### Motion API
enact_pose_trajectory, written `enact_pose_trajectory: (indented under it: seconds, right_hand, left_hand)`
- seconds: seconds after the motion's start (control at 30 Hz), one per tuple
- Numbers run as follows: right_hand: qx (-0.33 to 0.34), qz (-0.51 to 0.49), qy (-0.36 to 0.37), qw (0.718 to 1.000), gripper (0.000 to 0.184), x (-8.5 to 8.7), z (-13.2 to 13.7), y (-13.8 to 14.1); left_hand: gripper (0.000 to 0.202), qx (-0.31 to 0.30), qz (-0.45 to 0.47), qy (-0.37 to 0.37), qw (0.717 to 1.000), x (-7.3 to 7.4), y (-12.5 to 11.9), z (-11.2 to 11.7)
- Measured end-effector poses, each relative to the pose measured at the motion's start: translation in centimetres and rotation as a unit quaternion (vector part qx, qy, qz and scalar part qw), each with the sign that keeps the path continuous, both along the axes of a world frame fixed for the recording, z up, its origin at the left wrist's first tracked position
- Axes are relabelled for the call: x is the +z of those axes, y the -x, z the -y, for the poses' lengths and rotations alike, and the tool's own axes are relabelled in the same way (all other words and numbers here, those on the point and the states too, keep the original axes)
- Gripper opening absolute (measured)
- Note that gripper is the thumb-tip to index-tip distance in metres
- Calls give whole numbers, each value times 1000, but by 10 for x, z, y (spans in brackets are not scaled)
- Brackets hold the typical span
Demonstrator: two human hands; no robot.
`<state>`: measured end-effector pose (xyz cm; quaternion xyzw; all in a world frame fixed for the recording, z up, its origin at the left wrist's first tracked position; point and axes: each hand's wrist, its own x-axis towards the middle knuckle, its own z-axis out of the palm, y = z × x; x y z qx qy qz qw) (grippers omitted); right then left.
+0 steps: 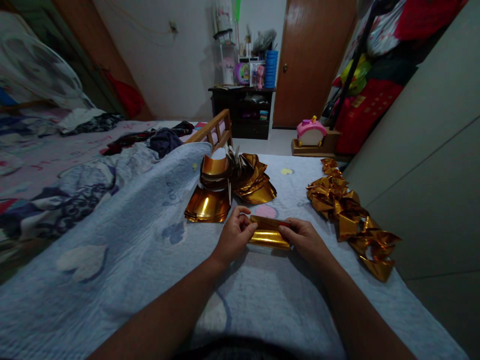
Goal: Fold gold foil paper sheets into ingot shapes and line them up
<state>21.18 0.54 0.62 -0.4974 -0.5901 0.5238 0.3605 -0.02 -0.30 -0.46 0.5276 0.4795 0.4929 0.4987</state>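
Note:
A folded strip of gold foil paper (268, 235) lies across the pale blue quilt (150, 260) in front of me. My left hand (234, 236) pinches its left end, fingers curled closed. My right hand (305, 239) grips its right end, fingers closed over the edge. Just beyond the hands sits a stack of curled gold foil sheets (225, 187). To the right lies a row of folded gold paper pieces (350, 217).
A wooden bed rail (213, 129) rises behind the stack. Rumpled clothes and bedding (112, 145) cover the bed on the left. A grey wardrobe wall (431, 150) stands close on the right. A dark cabinet (243, 107), a brown door (311, 60) and a pink toy (311, 131) are farther back.

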Motion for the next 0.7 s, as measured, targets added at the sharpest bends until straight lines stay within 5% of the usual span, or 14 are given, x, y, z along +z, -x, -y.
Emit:
enact_pose_trajectory:
  seconds: [0.4, 0.6, 0.7]
  right_hand:
    - [-12, 17, -13, 1000, 33, 5, 1, 2]
    - [-69, 190, -119, 972, 25, -6, -2, 2]
    - [-79, 249, -160, 952, 21, -9, -3, 2]
  left_hand:
    - [28, 3, -14, -12, 1000, -1, 1, -2]
    - [4, -4, -196, -63, 979, 4, 0, 2]
    - [11, -21, -275, -106, 955, 5, -1, 2]
